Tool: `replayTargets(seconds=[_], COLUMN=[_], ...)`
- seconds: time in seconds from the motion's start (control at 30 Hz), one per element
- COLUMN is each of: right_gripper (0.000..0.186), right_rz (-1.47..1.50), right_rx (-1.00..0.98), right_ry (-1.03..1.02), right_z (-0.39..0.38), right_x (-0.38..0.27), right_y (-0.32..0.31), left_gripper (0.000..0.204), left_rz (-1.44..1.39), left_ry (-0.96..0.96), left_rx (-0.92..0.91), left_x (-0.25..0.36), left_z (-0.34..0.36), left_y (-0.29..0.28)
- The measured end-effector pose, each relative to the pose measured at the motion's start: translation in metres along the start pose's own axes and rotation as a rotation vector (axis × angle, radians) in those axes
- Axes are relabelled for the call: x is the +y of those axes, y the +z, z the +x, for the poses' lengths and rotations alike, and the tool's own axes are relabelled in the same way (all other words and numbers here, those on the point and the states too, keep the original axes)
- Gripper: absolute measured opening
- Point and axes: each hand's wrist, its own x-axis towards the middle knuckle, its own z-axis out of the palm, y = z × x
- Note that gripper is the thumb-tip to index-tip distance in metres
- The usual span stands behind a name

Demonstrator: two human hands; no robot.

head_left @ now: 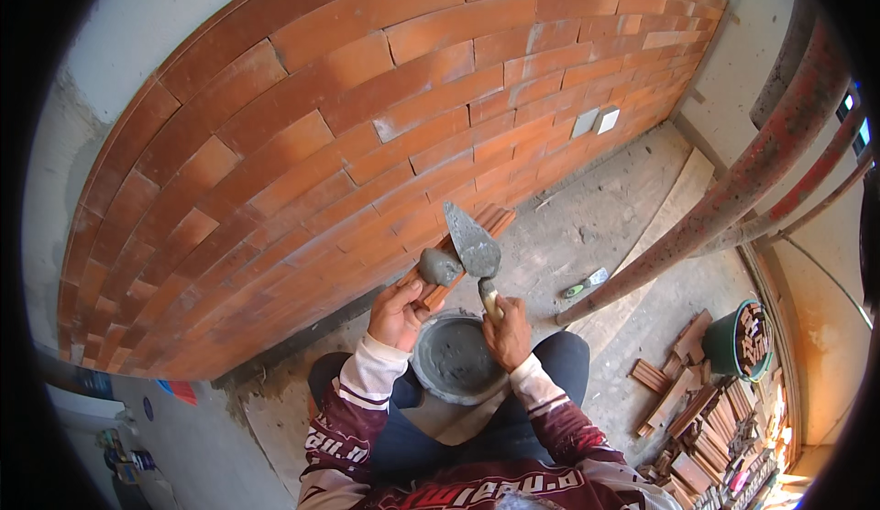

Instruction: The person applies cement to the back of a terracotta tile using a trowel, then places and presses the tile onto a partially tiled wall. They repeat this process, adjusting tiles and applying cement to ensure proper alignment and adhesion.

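— Maroon-and-white shirt (431, 493) nearest the camera, sleeves reaching up from the lower edge. Hands?

— Left hand (396, 316) gripping a brick strip (442, 293) by its near end, thumb on the left side. Right hand (509, 334) closed round the handle of a trowel (477, 246).

— Where's the strip, exactly?

— In front of the person, above the basin in view. Long axis runs from the left fingers up and to the right, toward the brick-faced wall (440, 79). Left hand nearer, it's touching; right hand is just beside, lower right, clear of the strip.

— Blade versus strip? That's the key relation.

— Blade crosses over the strip's middle, tip up-left, handle down toward the right palm. Blade touching or just above: can't tell. Mortar lump (440, 267) sits at the near end, bulging past the left edge, just beside the blade.

— Containers, quick.

— Round basin (421, 372) between the knees, wet grey mortar (463, 354) inside. Green bucket (721, 345) well off to the right, brick pieces (754, 336) in it, loose strips (710, 455) heaped below.

— Other tools?

— Green-handled scraper (584, 283) lying on the floor, right of the hands, untouched.
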Motion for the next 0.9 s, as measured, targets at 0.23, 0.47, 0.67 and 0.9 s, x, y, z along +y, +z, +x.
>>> replayTargets(seconds=[0.23, 0.47, 0.67, 0.9], right_gripper=[0.045, 0.031, 0.017, 0.020], right_rz=[-0.113, -0.250, -0.515, -0.583], right_rx=[-0.164, -0.773, -1.022, -1.115], right_ry=[0.068, 0.278, 0.041, -0.020], right_z=[-0.051, -0.061, -0.039, -0.039], right_x=[0.000, 0.002, -0.007, -0.001], right_y=[-0.058, -0.104, -0.059, -0.006], left_gripper=[0.026, 0.035, 0.041, 0.033], left_rz=[0.103, 0.245, 0.287, 0.377], left_ry=[0.064, 0.099, 0.159, 0.205], left_rx=[0.084, 0.040, 0.062, 0.153], left_x=[0.016, 0.038, 0.023, 0.016], left_z=[-0.006, -0.005, 0.003, -0.004], left_y=[-0.022, -0.004, -0.014, -0.026])
